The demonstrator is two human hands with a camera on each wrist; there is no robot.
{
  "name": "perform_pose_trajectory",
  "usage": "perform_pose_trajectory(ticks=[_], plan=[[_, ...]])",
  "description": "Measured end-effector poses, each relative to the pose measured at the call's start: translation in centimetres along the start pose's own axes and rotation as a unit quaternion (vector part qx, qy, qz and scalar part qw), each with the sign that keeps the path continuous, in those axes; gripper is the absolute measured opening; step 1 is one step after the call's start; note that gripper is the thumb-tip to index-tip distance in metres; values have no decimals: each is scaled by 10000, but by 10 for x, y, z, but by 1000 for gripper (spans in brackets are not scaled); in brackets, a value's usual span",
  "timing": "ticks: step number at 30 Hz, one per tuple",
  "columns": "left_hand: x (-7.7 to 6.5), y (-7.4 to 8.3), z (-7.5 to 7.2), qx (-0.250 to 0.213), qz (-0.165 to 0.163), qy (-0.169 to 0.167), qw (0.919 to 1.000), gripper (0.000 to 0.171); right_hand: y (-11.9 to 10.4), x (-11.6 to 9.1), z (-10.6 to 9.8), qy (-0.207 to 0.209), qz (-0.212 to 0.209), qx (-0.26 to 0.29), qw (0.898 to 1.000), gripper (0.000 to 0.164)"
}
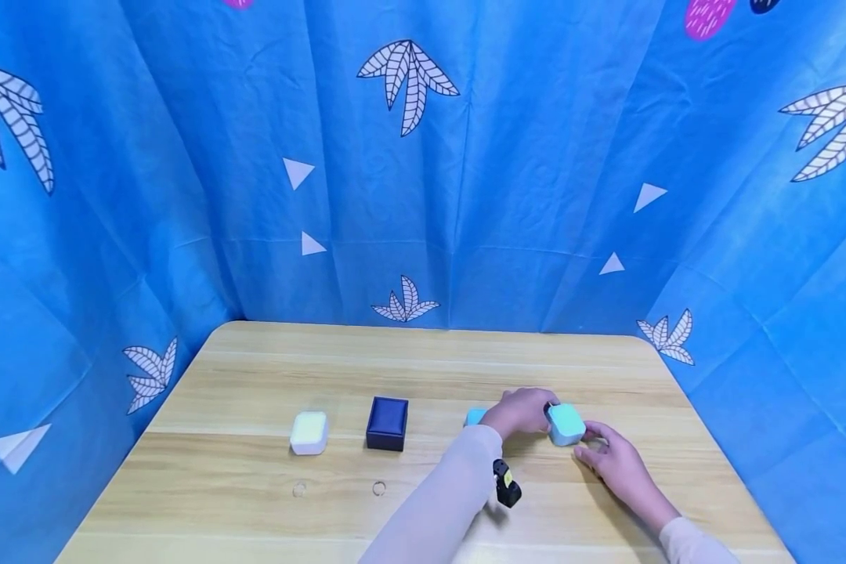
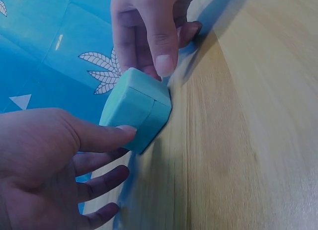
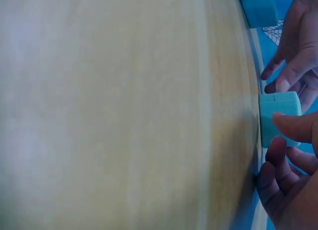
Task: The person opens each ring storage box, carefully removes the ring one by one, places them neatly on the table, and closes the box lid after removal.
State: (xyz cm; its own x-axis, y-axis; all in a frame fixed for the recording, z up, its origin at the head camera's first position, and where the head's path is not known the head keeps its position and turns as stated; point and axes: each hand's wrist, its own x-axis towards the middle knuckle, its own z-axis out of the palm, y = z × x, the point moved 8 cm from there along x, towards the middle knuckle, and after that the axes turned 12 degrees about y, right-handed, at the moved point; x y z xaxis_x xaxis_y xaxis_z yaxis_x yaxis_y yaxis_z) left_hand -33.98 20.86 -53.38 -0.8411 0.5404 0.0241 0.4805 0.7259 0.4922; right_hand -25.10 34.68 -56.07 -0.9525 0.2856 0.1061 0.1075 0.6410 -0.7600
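Observation:
A turquoise ring box (image 1: 566, 424) with a seam round its side sits between my two hands at the right of the table. My left hand (image 1: 529, 410) reaches across and pinches its left side; in the left wrist view the left thumb lies along the box's side (image 2: 144, 108), the other fingers spread. My right hand (image 1: 616, 462) is at the opposite side, its index fingertip right at the box's edge and its thumb apart. Another turquoise box (image 1: 475, 417) shows partly behind the left forearm.
A white box (image 1: 309, 433) and a navy box (image 1: 387, 423) stand on the left half of the wooden table (image 1: 254, 368). In front of them lie two small rings, one (image 1: 299, 489) beside the other (image 1: 379, 488). Blue patterned curtain (image 1: 423, 196) surrounds the table.

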Motion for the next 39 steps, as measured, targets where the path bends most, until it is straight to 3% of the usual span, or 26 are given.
perform_pose_trajectory(ticks=[6,13,16,29,34,39], plan=[[-4,-1,-1,-138,-40,-68,9999,54,1,-1,2,-73,189,31,9998,65],[-9,2,2,-177,108,-202,9996,72,-8,1,2,32,-361,-515,9980,76],[-9,2,3,-138,194,-255,9994,73,-8,1,3,38,-393,-490,9980,77],[-13,1,-4,-51,1,-149,9999,62,-5,5,1,-154,-201,-575,9980,78],[-15,1,-8,61,-17,-62,10000,46,-2,4,2,-101,-101,-313,9994,69],[-18,-1,-11,57,-253,109,9996,26,-1,2,2,-18,-31,-56,10000,57]])
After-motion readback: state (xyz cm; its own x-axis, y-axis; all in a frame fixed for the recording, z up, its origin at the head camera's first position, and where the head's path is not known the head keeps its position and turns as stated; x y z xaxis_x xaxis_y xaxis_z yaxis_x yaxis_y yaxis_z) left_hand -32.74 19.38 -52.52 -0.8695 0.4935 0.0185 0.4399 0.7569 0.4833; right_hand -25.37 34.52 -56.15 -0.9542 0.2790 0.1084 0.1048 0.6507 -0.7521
